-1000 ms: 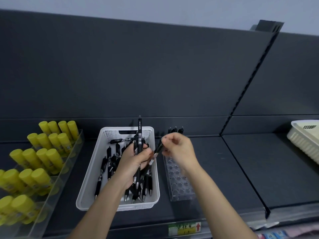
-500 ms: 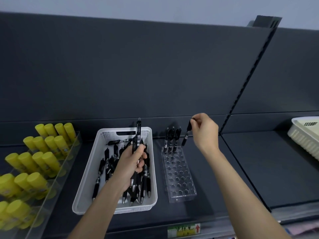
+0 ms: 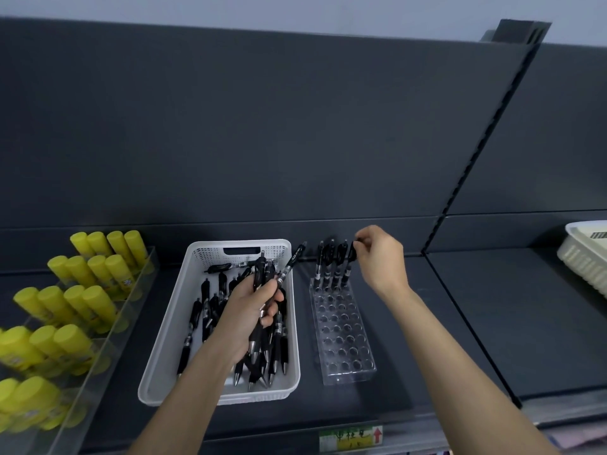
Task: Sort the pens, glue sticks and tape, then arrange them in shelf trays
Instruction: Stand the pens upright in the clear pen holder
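Dark grey shelving [image 3: 466, 326], fittings only.
Back panel [image 3: 230, 133] fills upper frame; slotted upright [image 3: 477, 156] slants at right; red-arrowed shelf-edge label [image 3: 350, 438] bottom centre.

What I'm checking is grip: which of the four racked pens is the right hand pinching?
The rightmost pen in the rack: the right hand pinches its top; the other three stand free.

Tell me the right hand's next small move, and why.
Probably let go: the right hand pinches the top of a pen that seems seated in the clear holder, fourth in its back row. The left hand grips a bundle of pens.
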`<state>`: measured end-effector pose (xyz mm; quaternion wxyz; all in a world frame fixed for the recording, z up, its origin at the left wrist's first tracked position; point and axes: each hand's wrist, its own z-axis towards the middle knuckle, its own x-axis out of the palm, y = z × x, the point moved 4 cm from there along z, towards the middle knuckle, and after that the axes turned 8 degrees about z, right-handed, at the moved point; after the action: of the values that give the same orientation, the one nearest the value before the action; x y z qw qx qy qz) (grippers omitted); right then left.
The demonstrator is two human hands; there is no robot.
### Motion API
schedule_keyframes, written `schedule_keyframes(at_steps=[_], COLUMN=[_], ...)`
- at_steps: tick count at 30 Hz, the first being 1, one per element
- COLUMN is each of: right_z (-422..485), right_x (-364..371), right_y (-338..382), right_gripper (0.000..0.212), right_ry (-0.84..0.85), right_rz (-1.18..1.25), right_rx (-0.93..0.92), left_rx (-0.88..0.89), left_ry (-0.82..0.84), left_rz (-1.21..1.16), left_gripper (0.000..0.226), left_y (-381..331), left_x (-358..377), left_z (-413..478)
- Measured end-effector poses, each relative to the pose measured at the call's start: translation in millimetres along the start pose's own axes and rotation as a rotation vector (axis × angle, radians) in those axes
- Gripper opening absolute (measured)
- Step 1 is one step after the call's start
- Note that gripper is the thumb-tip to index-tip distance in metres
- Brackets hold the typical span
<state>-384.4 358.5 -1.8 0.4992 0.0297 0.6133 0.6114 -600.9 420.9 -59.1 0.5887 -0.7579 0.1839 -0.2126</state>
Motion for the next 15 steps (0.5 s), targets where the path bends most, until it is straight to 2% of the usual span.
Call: schedule_keyframes(at_steps=[10, 13, 15], right_z=[-8.8, -13.6, -24.0], right_x=[10.0, 1.8, -6.6], right_y=[-5.1, -4.4, 2.0], right_gripper=[0.029, 0.037, 0.030], right_ry=[0.087, -0.017, -0.143], right_rz=[-0.044, 0.037, 0.143], right_rx=[0.028, 0.074, 0.105], left_rx=[0.007, 0.002, 0.005], left_ry=[0.012, 0.023, 0.033], left_rz=[-0.005, -0.048, -0.078], left_gripper=[0.006, 0.006, 0.006], left_y=[-2.3, -3.5, -4.9], left_x=[-0.9, -1.0, -0.8], left_z=[-1.7, -3.0, -3.4])
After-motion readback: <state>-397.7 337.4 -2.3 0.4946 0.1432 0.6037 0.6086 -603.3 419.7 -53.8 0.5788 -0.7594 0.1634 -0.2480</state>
